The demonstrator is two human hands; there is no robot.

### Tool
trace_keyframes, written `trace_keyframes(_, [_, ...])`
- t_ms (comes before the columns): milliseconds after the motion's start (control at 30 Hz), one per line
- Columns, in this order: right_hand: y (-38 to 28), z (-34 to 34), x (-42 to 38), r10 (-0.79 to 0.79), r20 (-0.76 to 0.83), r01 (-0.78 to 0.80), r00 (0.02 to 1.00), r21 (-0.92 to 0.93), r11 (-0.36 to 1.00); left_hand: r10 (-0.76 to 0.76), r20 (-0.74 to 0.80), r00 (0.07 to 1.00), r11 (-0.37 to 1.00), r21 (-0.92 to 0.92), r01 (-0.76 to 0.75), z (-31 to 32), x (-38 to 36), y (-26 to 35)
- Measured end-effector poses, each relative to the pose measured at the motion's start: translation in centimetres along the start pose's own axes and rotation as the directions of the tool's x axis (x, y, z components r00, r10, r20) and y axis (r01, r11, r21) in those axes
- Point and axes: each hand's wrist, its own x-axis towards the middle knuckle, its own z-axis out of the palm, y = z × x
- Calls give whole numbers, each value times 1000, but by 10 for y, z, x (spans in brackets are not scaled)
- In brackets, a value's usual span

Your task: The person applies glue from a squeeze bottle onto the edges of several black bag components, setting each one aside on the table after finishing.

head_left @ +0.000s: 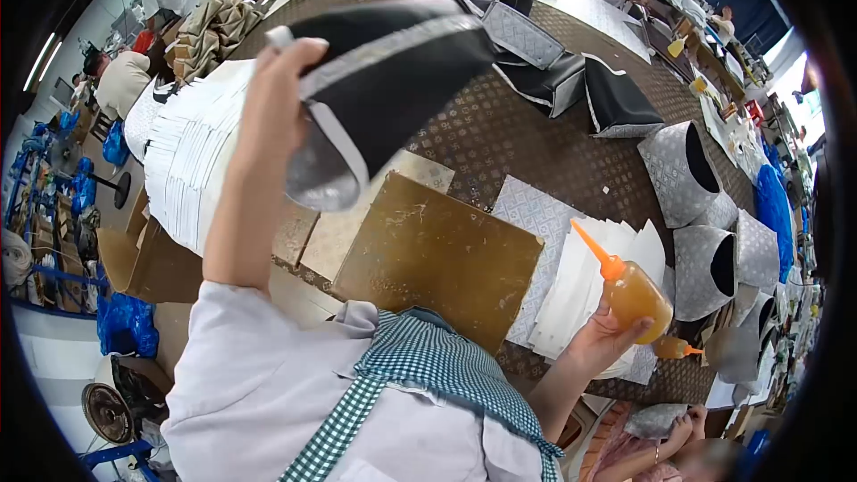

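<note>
In the head view, my left hand (284,80) is raised and closed on a black and silver-grey box-shaped piece (402,71) with pale trim. The piece is tilted in the air over the table and blurred by motion. My right hand (607,335) wraps round a squeeze bottle (636,303) of amber liquid, with its orange nozzle pointing up and left. Between my arms lies a flat brown board (437,259) with a worn surface. White sheets (589,268) are stacked beside it, just left of the bottle.
Fanned white sheets (201,143) cover the left side. Silver-grey pieces (683,170) line the right, near a second amber bottle (674,348). Black pieces (620,98) stand at the back of the patterned table (482,138). A co-worker's hands (683,428) hold a silver piece at lower right; other people work farther back.
</note>
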Motion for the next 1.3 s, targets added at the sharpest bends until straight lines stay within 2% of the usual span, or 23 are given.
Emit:
trace_keyframes(67, [1,6,-1,11,-3,-11,1000,-5,1000,175,-103,979,983,-35,-180,-21,18,6])
trace_keyframes(133, [-1,20,-5,39,51,-36,998,-56,998,246,-88,965,959,-121,-256,-27,31,-2])
trace_keyframes(167, [-1,22,-6,43,54,-40,998,-56,998,260,-157,953,952,-126,-280,-28,49,-22])
trace_keyframes(200, [-2,23,-7,47,60,-44,997,-56,998,247,-117,962,965,-58,-254,-38,65,-50])
trace_keyframes(233, [0,20,-6,46,55,-43,997,-56,997,191,-72,979,964,201,-173,-56,85,-86])
trace_keyframes(267, [-1,20,-5,47,45,-44,998,-60,997,236,4,972,943,241,-230,-47,84,-116])
trace_keyframes(300, [-1,22,-5,48,32,-46,998,-64,997,176,38,984,885,431,-175,-48,82,-150])
trace_keyframes(367, [-1,18,-1,60,27,-58,998,-56,997,149,240,959,702,657,-274,-44,71,-224])
trace_keyframes(433, [0,12,5,59,-11,-59,998,-39,997,149,441,885,637,642,-427,-14,46,-275])
trace_keyframes(467, [2,9,9,66,-22,-66,998,-31,997,74,529,846,670,602,-435,12,33,-275])
trace_keyframes(533, [2,3,17,84,-39,-84,996,-13,996,17,614,789,716,543,-438,62,28,-287])
trace_keyframes(600, [6,-4,26,76,-36,-75,997,12,997,15,690,723,675,527,-517,108,48,-315])
trace_keyframes(700, [8,-14,38,86,-138,-89,987,-14,996,-30,759,650,420,600,-681,184,88,-361])
trace_keyframes(767, [10,-19,48,84,-222,-100,972,-61,993,11,786,618,341,578,-741,239,118,-389])
trace_keyframes(833, [11,-20,57,75,-264,-119,962,-156,981,73,764,641,339,585,-737,296,139,-402])
trace_keyframes(867, [12,-23,62,87,-259,-142,962,-200,970,103,703,704,373,629,-682,321,143,-409])
trace_keyframes(900, [16,-15,68,36,-320,-81,947,-130,988,127,635,762,408,667,-623,343,146,-414])
trace_keyframes(967, [21,-2,79,4,-406,-81,914,-172,982,14,570,822,379,757,-532,369,159,-432])
trace_keyframes(1033, [30,-7,86,-22,-326,-61,945,-240,969,306,566,765,437,630,-641,363,165,-445])
trace_keyframes(1067, [34,-9,88,-2,-327,-76,945,-226,971,301,600,741,437,604,-667,351,164,-450])
trace_keyframes(1133, [48,-2,95,41,-327,-104,944,-175,979,202,630,750,555,557,-617,312,142,-423])
trace_keyframes(1200, [56,-2,95,132,-230,-162,964,-118,980,174,715,677,585,478,-655,258,108,-396])
trace_keyframes(1300, [66,8,96,201,-106,-210,974,-81,974,-10,839,544,657,415,-629,169,28,-333])
